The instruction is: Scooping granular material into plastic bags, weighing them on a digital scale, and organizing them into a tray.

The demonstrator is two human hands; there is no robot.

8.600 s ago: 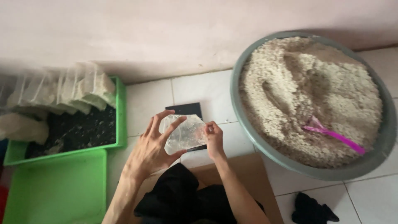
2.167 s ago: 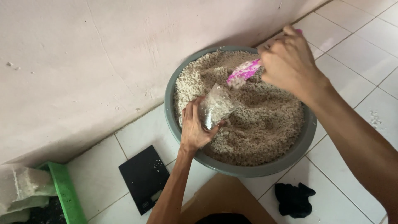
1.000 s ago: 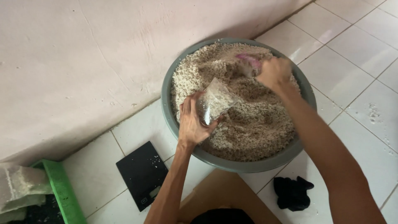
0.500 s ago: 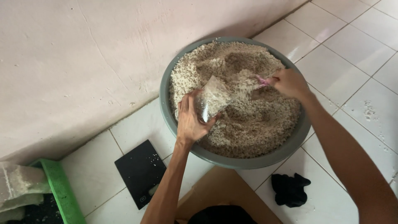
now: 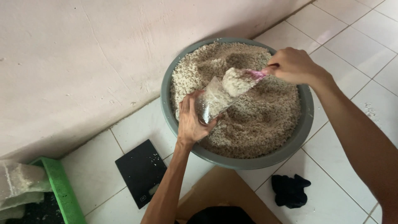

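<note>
Head view, looking straight down: the left hand is closed around the lower end of a clear plastic bag, held over the grey basin at about its 9 o'clock side. The bag's long axis runs from roughly 8 o'clock to 2 o'clock, mouth pointing up toward 2 o'clock, its film thin and see-through with pale grain showing inside. The right hand is clenched on the handle of a pink scoop, which lies nearly level along a 3-to-9 o'clock line with its heaped bowl at the bag's mouth, touching or just over it; which cannot be told. The basin is filled with coarse, off-white crumbly grain. At 7 o'clock from the basin a black scale lies flat on the white floor tiles, a few crumbs on it. A green tray sits at the far 8 o'clock corner, filled bags beside it. A black cloth lies at 5 o'clock, near brown cardboard.
</note>
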